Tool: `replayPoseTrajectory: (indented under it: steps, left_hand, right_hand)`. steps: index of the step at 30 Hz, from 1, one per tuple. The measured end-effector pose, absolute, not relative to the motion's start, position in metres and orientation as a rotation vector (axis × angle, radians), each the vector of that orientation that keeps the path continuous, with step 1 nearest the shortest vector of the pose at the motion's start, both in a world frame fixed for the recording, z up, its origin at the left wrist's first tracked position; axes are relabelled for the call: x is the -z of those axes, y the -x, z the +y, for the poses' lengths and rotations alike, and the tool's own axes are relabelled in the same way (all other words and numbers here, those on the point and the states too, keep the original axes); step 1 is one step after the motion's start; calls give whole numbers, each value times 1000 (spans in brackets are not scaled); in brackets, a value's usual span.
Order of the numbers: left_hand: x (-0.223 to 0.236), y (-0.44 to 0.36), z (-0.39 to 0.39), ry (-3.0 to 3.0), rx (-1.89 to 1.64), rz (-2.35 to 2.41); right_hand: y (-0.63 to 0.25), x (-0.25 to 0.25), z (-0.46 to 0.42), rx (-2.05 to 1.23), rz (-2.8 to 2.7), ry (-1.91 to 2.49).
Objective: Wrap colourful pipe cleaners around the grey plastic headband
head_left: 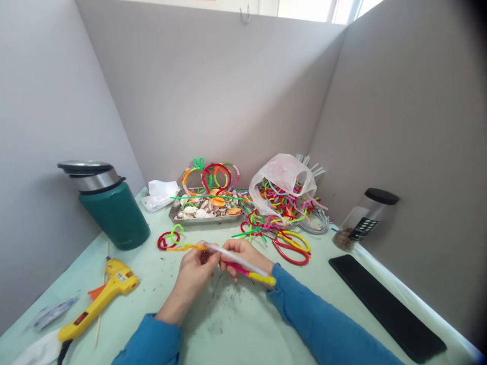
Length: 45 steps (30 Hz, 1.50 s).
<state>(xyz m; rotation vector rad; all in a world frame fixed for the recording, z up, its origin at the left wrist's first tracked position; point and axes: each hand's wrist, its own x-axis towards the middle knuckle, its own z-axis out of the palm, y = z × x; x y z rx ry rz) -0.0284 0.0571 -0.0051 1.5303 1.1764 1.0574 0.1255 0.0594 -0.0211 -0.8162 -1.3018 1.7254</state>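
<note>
My left hand (pixel 196 274) and my right hand (pixel 245 253) meet over the middle of the table, fingers pinched close together on fuzzy pipe cleaners. From the left fingers an orange pipe cleaner (pixel 182 248) runs left to a red spiral (pixel 163 241) and a light green loop (pixel 177 230). A pale whitish pipe cleaner (pixel 243 261) slants across the front of my right hand toward the wrist. Below it, a pink and yellow length (pixel 261 277) ends near the right cuff. My fingertips hide where the pieces meet.
A metal tray (pixel 205 219) of shells stands at the back, beside a plastic bag (pixel 283 167) of pipe cleaners. Red and yellow scissors (pixel 291 253) lie right of my hands. Left are a yellow glue gun (pixel 102 299) and green bottle (pixel 117 215); right, a jar (pixel 365 218) and black slab (pixel 384 306).
</note>
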Motion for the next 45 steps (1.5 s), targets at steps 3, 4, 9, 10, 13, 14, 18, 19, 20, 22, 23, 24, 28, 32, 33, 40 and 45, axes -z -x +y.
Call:
replayPoseTrajectory:
  steps: [3, 4, 9, 10, 13, 14, 18, 19, 20, 22, 23, 24, 28, 32, 33, 40, 45]
  left_hand:
    - [2, 28, 57, -1580, -1029, 1282]
    - [2, 28, 58, -1573, -1033, 1280]
    - [10, 29, 61, -1400, -1095, 1156]
    - [11, 30, 62, -1379, -1092, 1148]
    - [13, 31, 62, -1375, -1048, 1125]
    - [12, 31, 62, -1393, -1033, 1118]
    - [12, 30, 60, -1500, -983, 1125]
    - [13, 29, 59, -1513, -965, 1123]
    - [14, 28, 59, -1518, -950, 1117]
    - [16, 27, 60, -1508, -934, 1105]
    - [16, 27, 60, -1499, -926, 1104]
    - [17, 28, 61, -1489, -916, 1104]
    - [14, 34, 64, -1522, -868, 1139]
    - [6, 38, 62, -1635, -1064, 1154]
    - [4, 38, 61, -1645, -1126, 1127]
    - [-4, 36, 55, -1523, -1041, 839]
    - [-1, 37, 55, -1796, -952, 912]
  right_hand:
    - [-121, 19, 57, -1637, -1339, 916]
    - [-120, 18, 57, -1630, -1342, 926]
    - [-121, 24, 57, -1700, -1337, 842]
    - [-122, 26, 58, -1705, -1336, 824]
    - [-123, 26, 58, -1704, -1348, 815]
    - [-124, 24, 58, -1704, -1359, 824]
    - [-125, 18, 57, -1694, -1386, 859]
    - [-125, 18, 58, -1684, -1374, 861]
    - [-126, 19, 59, -1677, -1353, 860]
    - [-127, 20, 60, -1676, -1312, 866]
    - [-127, 21, 61, -1683, -1303, 873]
    - [-128, 21, 61, -1696, -1305, 877]
    - [-131, 19, 61, -1713, -1289, 840]
    - [-133, 21, 61, -1712, -1208, 809]
    - [-133, 22, 62, -1716, -1185, 801]
    - [-135, 22, 62, -1879, -1138, 767]
    - [-137, 18, 59, -2059, -1135, 687]
